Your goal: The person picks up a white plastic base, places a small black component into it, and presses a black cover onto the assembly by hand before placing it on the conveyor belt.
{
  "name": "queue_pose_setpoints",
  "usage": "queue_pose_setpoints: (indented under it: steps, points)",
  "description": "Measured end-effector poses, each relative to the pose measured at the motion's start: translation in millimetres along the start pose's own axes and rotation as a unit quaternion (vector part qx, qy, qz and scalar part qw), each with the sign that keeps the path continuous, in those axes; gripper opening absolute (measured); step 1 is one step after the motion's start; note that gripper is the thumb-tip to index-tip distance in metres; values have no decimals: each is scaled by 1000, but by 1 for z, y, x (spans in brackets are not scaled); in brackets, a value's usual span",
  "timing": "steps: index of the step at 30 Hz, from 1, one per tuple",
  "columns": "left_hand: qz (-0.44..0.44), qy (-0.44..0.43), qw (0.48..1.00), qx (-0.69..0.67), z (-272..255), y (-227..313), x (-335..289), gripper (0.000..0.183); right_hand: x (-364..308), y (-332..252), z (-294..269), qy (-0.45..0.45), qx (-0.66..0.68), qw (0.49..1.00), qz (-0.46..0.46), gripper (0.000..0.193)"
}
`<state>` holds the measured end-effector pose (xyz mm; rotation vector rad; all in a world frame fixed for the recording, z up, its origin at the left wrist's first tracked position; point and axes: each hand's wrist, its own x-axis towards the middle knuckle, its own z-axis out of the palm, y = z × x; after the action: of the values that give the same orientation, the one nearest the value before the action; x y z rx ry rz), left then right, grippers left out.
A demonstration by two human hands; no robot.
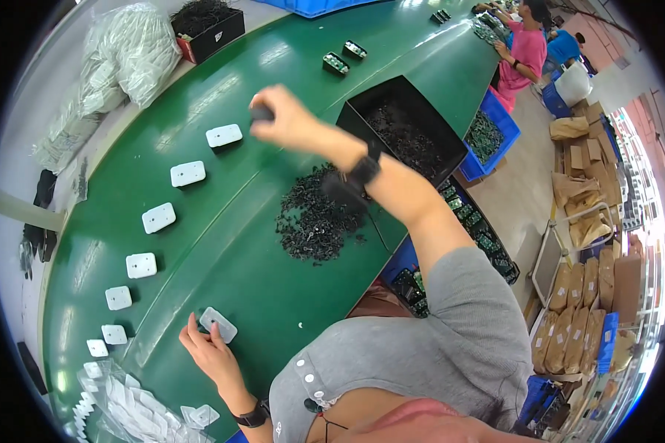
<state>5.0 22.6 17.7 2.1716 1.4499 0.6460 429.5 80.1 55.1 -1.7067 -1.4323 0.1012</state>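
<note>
My right hand (284, 122) is raised over the table beyond the row of white boxes, its fingers closed round a small dark object (261, 113) that is blurred and partly hidden. The nearest white plastic box (224, 135) sits just left of it. My left hand (213, 359) rests low on the table, its thumb and fingers at a translucent white plastic cover (220, 325), which lies tilted against them. Below my right forearm spreads a loose heap of small black parts (318, 214).
Several white boxes curve down the left side to a bag of white covers (140, 410). A black bin (414, 133) of dark parts and a blue crate (511, 124) of green boards stand right. Plastic bags (125, 55) lie far left. A co-worker in pink (526, 52) works at the far end.
</note>
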Motion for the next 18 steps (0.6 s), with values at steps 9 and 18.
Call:
queue_pose_setpoints:
  steps: [9,18]
  points:
    - [132,58,983,110,12,-9,-23,50,-213,-126,39,-188,217,953,-93,39]
    - [213,20,976,42,6,-7,-10,41,-226,-133,18,-208,60,972,-87,36]
